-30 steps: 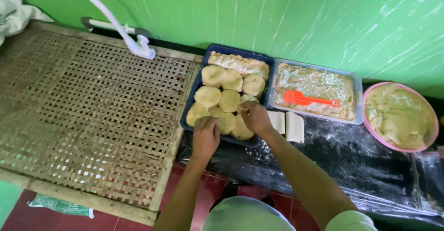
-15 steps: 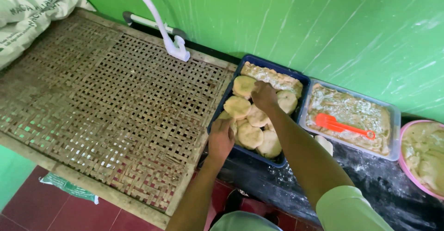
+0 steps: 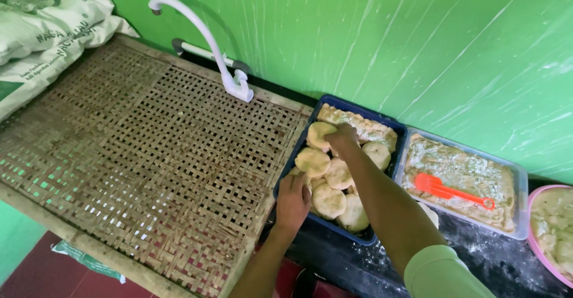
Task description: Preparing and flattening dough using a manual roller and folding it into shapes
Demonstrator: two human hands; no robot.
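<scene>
Hands have shifted: the right hand (image 3: 341, 138) now grasps a dough round (image 3: 320, 134) at the tray's (image 3: 286, 175) far end; the left hand (image 3: 292, 199), fingers loosely released, rests on its near rim.

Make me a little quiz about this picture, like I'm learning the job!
1. True or false: the orange spatula lies in the blue tray.
2. Which of the hands reaches farthest into the blue tray? A) left hand B) right hand
3. What stands at the back edge of the woven mat?

Key
1. False: it lies in the clear tub beside it.
2. B: the right hand is on the dough rounds near the wall; the left hand is at the tray's near edge.
3. A white tap.
</scene>
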